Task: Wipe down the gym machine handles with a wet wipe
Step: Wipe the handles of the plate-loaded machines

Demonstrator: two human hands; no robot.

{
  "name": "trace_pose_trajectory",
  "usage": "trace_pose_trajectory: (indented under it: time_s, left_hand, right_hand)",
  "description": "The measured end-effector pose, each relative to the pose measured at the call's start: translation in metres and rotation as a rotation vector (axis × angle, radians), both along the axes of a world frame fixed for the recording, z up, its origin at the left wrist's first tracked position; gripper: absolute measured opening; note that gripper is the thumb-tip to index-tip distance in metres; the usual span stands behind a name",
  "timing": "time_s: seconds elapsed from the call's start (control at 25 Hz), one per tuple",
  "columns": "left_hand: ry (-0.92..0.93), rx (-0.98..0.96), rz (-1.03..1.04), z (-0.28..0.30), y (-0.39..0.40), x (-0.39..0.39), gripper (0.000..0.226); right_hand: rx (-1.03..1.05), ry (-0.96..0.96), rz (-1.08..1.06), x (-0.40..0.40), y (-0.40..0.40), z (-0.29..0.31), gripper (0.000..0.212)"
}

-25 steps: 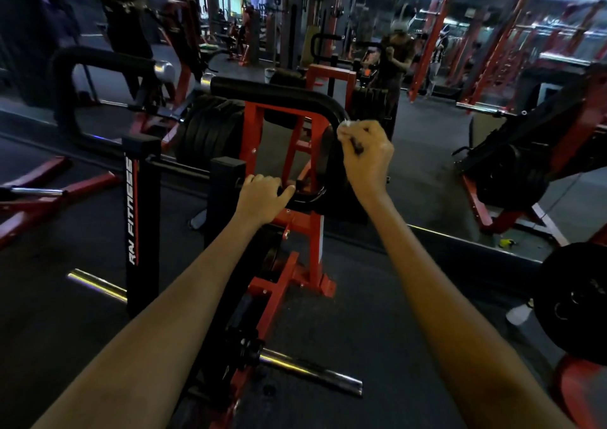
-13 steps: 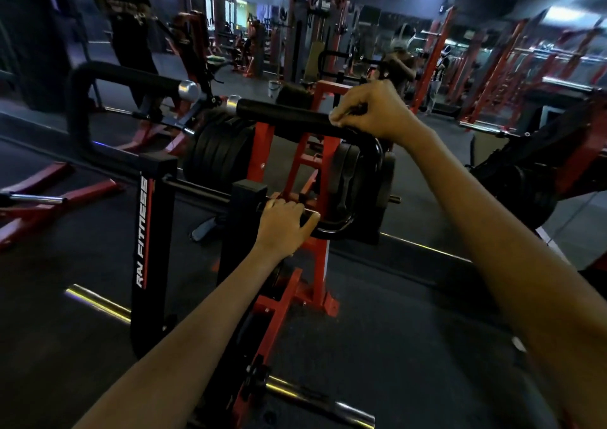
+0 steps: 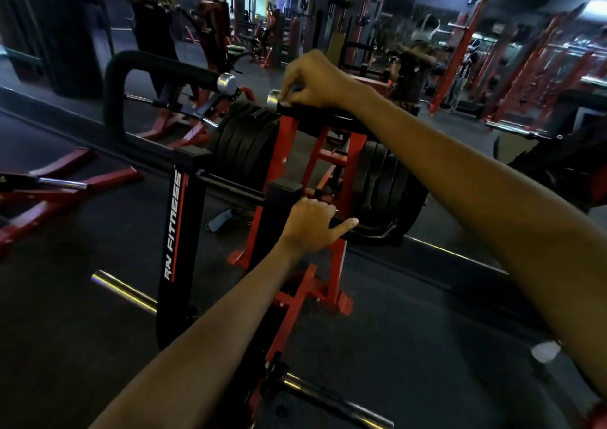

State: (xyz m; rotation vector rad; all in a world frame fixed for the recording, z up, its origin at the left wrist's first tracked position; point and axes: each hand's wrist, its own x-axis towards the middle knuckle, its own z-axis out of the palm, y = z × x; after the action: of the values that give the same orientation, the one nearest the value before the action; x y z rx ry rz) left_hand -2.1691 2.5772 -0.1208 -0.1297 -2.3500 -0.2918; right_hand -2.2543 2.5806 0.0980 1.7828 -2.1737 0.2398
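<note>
A black padded handle (image 3: 315, 116) is being shown running level across the top of the red machine frame, ending at its 9 o'clock tip in a chrome cap (image 3: 273, 97). Its tip end is being gripped from above by the right hand (image 3: 312, 80); the wet wipe cannot be made out beneath the curled fingers. A second black padded handle (image 3: 157, 67) is lying toward 10 o'clock, curving down at its far end and capped in chrome toward the first, with a gap between the two caps.
</note>
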Motion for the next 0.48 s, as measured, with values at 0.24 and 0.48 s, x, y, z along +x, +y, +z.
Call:
trace_pose_trajectory:
  time_s: [0.24, 0.48]
  left_hand:
    - [0.065, 0.004, 0.019, -0.009, -0.001, -0.006, 0.062]
    - [0.117, -0.006, 0.025, -0.012, -0.003, -0.009, 0.061]
  right_hand:
    - [0.176, 0.085, 0.091, 0.000, 0.002, 0.009, 0.018]
    - [0.378, 0.014, -0.082, 0.009, -0.006, 0.042, 0.019]
